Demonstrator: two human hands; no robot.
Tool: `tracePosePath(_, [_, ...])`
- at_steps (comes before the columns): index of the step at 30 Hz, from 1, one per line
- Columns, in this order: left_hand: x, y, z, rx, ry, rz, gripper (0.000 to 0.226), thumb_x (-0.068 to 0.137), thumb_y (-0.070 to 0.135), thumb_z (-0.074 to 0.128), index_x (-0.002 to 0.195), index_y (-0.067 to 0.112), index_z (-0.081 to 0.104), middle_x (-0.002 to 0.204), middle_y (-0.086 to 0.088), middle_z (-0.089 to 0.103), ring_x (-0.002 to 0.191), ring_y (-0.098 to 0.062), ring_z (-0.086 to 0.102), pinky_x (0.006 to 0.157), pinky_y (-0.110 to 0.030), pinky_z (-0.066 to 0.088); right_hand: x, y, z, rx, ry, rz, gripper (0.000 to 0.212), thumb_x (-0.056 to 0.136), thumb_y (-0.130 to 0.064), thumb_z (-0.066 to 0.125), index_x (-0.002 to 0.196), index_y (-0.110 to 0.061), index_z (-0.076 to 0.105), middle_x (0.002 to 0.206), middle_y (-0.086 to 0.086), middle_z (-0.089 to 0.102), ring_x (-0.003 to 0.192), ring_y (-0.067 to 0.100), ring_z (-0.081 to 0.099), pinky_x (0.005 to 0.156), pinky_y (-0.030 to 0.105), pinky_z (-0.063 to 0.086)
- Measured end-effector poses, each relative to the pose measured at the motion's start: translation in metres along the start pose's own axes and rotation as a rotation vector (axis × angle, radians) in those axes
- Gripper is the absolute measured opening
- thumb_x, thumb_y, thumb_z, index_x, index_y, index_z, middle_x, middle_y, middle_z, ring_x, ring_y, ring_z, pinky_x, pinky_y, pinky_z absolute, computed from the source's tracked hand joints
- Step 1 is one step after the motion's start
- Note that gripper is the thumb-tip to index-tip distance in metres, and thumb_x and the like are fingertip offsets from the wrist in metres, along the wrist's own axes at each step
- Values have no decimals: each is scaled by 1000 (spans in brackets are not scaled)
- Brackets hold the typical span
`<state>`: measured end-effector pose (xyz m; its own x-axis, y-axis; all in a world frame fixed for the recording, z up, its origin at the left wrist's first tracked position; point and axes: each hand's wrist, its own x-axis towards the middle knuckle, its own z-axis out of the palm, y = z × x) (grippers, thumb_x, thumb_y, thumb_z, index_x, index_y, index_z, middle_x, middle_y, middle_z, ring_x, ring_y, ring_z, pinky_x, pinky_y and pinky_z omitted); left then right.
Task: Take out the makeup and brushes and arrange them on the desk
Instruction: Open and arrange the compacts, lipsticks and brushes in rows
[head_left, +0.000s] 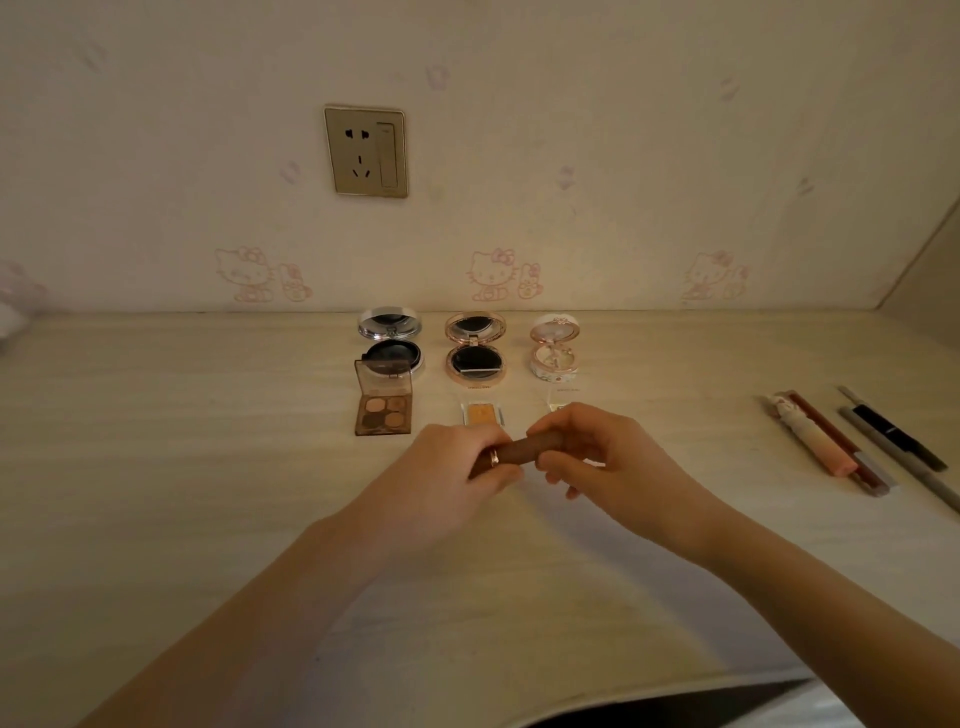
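Observation:
Both my hands hold a brown lipstick tube above the middle of the desk. My left hand grips its lower end, where a gold ring shows. My right hand pinches its upper end. Behind them stand three open compacts: a silver one, a rose-gold one and a white one. In front of those lie an open brown eyeshadow palette, a small orange pan and a clear case partly hidden by my right hand.
Several pencils and tubes lie side by side at the right of the light wooden desk. A wall socket sits on the wallpapered wall behind. The desk's front edge runs along the bottom right.

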<state>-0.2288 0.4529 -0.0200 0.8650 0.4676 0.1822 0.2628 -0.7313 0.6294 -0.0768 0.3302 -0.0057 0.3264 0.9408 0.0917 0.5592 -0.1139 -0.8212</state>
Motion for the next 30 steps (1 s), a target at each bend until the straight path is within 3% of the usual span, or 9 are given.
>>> tracePosePath(3, [-1, 0, 2, 155, -49, 53, 12, 97, 38, 48, 89, 29, 48, 73, 13, 49, 65, -5, 49, 56, -20, 33, -1, 0, -2, -252, -76, -127, 17, 96, -28, 51, 109, -31, 62, 97, -18, 64, 86, -1, 58, 74, 15, 47])
tracePosePath(6, [-4, -1, 4, 224, -64, 100, 17, 98, 45, 40, 85, 34, 38, 70, 10, 50, 62, -7, 49, 53, -26, 35, 0, 0, -2, -300, -110, -207, 23, 97, -28, 49, 115, -27, 63, 102, -19, 65, 91, -2, 57, 77, 13, 45])
tracePosePath(11, [-5, -7, 2, 108, -71, 125, 22, 94, 51, 44, 85, 31, 48, 61, 9, 52, 55, -9, 50, 48, -25, 34, -1, 4, -2, -304, -121, -243, 21, 96, -30, 49, 111, -26, 63, 88, -30, 57, 87, -10, 55, 73, 6, 42])
tracePosePath(15, [-6, -7, 4, 53, -53, 117, 22, 92, 53, 46, 82, 34, 48, 63, 18, 54, 51, -6, 48, 46, -20, 33, -1, 5, -3, -307, -119, -261, 23, 95, -31, 48, 112, -25, 63, 87, -29, 56, 86, -7, 56, 73, 9, 45])
tracePosePath(18, [-6, -5, 7, 61, -42, 74, 23, 93, 52, 47, 81, 32, 48, 57, 11, 51, 50, -7, 48, 45, -21, 33, 0, 4, -6, -324, -142, -259, 23, 96, -31, 49, 112, -23, 63, 90, -26, 57, 84, -7, 56, 73, 10, 45])
tracePosePath(23, [-5, 1, 10, 135, -86, 51, 21, 97, 46, 41, 85, 29, 45, 70, 10, 52, 60, -6, 49, 52, -23, 31, 0, 0, -8, -363, -160, -253, 22, 96, -31, 49, 112, -24, 63, 98, -15, 64, 88, -2, 57, 75, 10, 44])
tracePosePath(30, [-10, -2, 5, 87, -110, 120, 13, 95, 51, 43, 91, 38, 42, 63, 11, 53, 56, -4, 50, 50, -19, 36, -8, 3, -12, -341, -151, -247, 19, 94, -31, 54, 110, -28, 63, 96, -18, 63, 89, -1, 57, 76, 12, 46])
